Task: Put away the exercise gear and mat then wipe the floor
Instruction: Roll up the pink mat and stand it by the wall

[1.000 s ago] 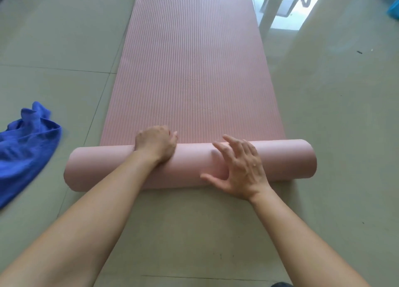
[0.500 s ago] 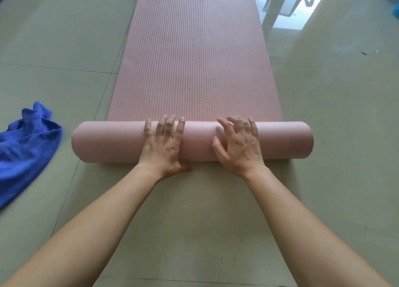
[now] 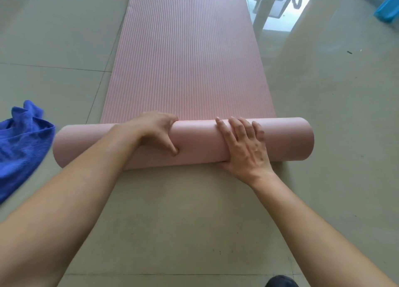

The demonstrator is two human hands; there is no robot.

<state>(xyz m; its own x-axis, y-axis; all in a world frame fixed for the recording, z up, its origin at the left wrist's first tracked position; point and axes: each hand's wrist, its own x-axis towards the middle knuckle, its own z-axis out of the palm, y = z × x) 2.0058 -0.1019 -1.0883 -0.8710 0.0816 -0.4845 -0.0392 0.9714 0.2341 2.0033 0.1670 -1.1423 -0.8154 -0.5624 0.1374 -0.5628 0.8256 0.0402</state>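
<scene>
Both hands are on the mat [image 3: 185, 55], a pink ribbed strip running up the floor [image 3: 54, 27] and out past the top edge, so its far end is cut off. The near end is wound into a thick roll [image 3: 198, 142] lying crosswise on the tiles, its smooth underside facing out. The left hand [image 3: 155, 131] curls over the top of the roll left of centre, thumb pressed into the near face, fingers hooked over the far side and hidden there. The right hand [image 3: 244, 146] lies flat on the roll right of centre, fingers spread and pointing away, heel of the palm down at the floor line. The left forearm covers part of the roll's left stretch. How many turns are wound in is impossible to tell, since neither open end faces the camera. Off to the left a blue cloth [image 3: 21, 144] sits crumpled on the tiles, just beside the roll's left end and cut by the frame edge. Top right, a blue plastic thing [image 3: 386, 8] is cropped and hard to identify. Bright glare on the tiles there carries a murky reflection of furniture. At the bottom edge a dark rounded shape [image 3: 280, 281] peeks in, unclear what it is.
</scene>
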